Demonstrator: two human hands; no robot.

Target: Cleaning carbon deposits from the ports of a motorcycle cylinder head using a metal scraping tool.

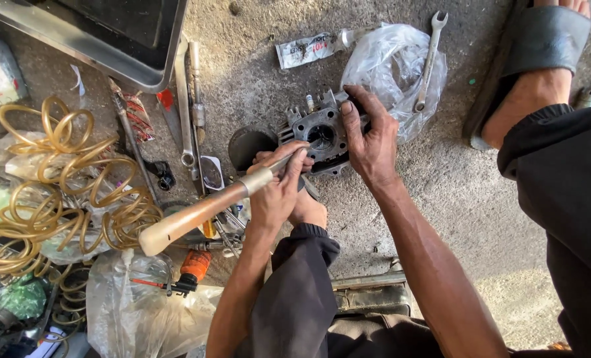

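Two hands (279, 189) (372, 142) steady a grimy, finned, seemingly metal engine cylinder (319, 132).

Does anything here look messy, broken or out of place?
Nothing looks broken. The clutter stands out: yellow coiled hose tangled on plastic bags, wrenches scattered on bare concrete, and the engine cylinder worked on the ground beside a foot.

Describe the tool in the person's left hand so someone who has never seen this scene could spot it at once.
Start at the finned grey engine cylinder on the concrete floor, steadied by the right hand. The left hand grips a wooden-handled tool angled into the bore; its pale handle and metal collar set it apart from the all-steel spanners nearby.
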